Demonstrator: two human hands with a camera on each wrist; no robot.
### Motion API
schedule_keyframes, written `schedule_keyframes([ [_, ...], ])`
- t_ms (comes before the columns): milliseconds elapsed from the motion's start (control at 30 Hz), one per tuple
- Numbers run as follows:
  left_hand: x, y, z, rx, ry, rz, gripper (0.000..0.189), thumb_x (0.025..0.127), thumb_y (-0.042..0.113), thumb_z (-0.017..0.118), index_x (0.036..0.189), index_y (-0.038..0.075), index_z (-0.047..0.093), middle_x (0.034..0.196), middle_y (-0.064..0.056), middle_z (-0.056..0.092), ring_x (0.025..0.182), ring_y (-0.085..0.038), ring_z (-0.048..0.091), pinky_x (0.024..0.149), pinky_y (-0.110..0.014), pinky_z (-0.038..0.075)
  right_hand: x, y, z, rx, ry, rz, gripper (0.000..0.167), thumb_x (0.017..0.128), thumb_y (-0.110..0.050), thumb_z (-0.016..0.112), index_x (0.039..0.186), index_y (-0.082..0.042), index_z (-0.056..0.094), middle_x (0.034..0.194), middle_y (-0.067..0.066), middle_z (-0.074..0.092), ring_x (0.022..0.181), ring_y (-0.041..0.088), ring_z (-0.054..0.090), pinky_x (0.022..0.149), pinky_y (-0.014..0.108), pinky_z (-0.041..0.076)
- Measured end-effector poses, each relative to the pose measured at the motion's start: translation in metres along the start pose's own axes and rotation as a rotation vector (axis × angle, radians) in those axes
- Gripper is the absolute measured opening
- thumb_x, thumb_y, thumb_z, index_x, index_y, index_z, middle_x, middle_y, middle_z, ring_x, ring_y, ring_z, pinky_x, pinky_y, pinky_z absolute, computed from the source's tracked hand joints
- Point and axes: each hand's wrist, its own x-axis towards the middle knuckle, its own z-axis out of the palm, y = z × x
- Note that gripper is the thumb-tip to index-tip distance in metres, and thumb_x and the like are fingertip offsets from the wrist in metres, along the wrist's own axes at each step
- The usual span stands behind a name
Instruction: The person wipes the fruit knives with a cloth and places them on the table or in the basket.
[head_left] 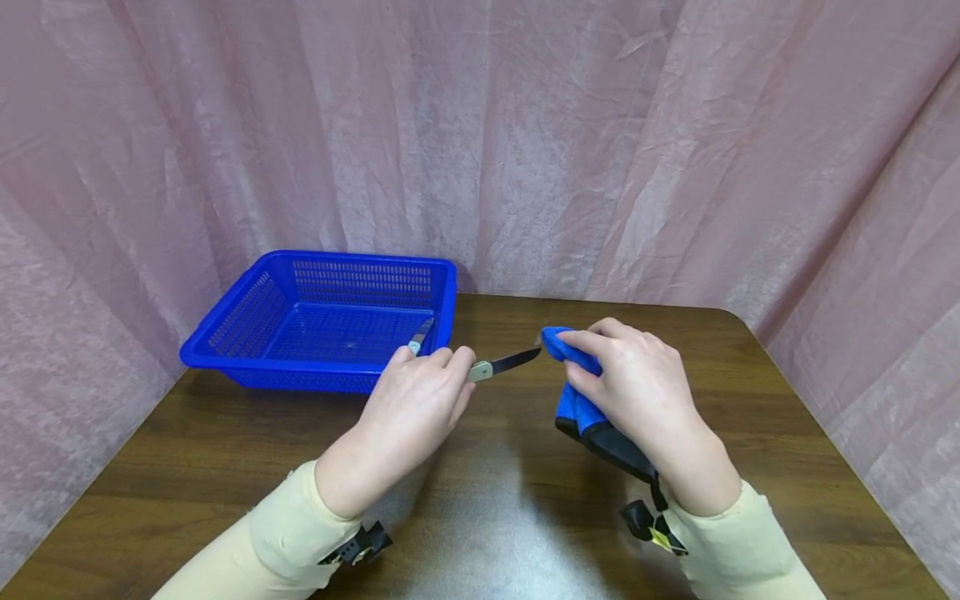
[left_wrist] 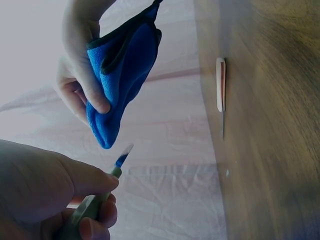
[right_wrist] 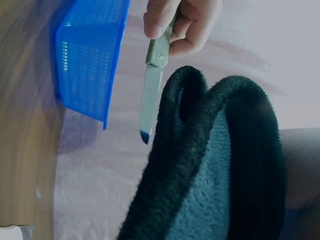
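My left hand [head_left: 416, 390] grips a folding knife [head_left: 514, 361] by its pale green handle, the dark blade out and pointing right. My right hand [head_left: 651, 385] pinches a folded blue cloth [head_left: 579, 410] with black edging between thumb and fingers. Blade tip and cloth are close together, with a small gap in the left wrist view. Behind the left hand, another knife [head_left: 424, 330] lies inside the blue basket [head_left: 318, 365], near its right side. A third knife [left_wrist: 220, 87], with a light handle and brown strip, rests on the table in the left wrist view; the head view does not show it.
The perforated basket stands at the back left of the brown wooden table [head_left: 495, 492]. Pink curtains [head_left: 570, 150] hang behind and at both sides of the table. Dark straps with small devices [head_left: 358, 546] are on both wrists.
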Motion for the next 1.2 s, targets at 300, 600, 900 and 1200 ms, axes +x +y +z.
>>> schedule_keyframes([
  [300,0.001,0.001,0.000,-0.010,0.014,0.006,0.026,0.101,0.021,0.082,0.097,0.010,0.059,0.072,0.000,0.058,0.058,-0.025,0.064,0.061,-0.039,0.039,-0.001,-0.005,-0.002,-0.001,0.005,-0.012,0.036,0.098,-0.020,0.081,0.134,-0.022,0.082,0.115,0.004,0.077,0.099,0.030,0.073,0.083,0.052,0.056],
  [600,0.002,0.003,0.000,-0.004,0.034,0.019,0.024,0.101,0.022,0.080,0.096,0.010,0.060,0.074,0.000,0.056,0.062,-0.024,0.066,0.064,-0.039,0.041,-0.004,-0.011,0.000,-0.003,0.032,-0.062,0.035,0.095,-0.019,0.084,0.130,-0.021,0.083,0.113,0.004,0.077,0.093,0.030,0.074,0.078,0.052,0.057],
  [900,0.002,0.005,0.000,-0.008,0.033,0.026,0.023,0.102,0.022,0.080,0.098,0.010,0.062,0.074,0.000,0.056,0.060,-0.022,0.064,0.065,-0.038,0.041,-0.006,-0.017,0.003,-0.003,0.061,-0.121,0.035,0.093,-0.018,0.087,0.128,-0.021,0.084,0.110,0.004,0.078,0.087,0.028,0.074,0.075,0.048,0.058],
  [1200,0.002,0.006,-0.001,-0.008,0.037,0.041,0.024,0.101,0.021,0.082,0.097,0.009,0.061,0.074,0.001,0.055,0.059,-0.022,0.063,0.065,-0.038,0.040,-0.008,-0.024,0.008,0.011,0.092,-0.153,0.035,0.089,-0.015,0.086,0.123,-0.024,0.086,0.106,0.001,0.077,0.084,0.027,0.072,0.077,0.047,0.057],
])
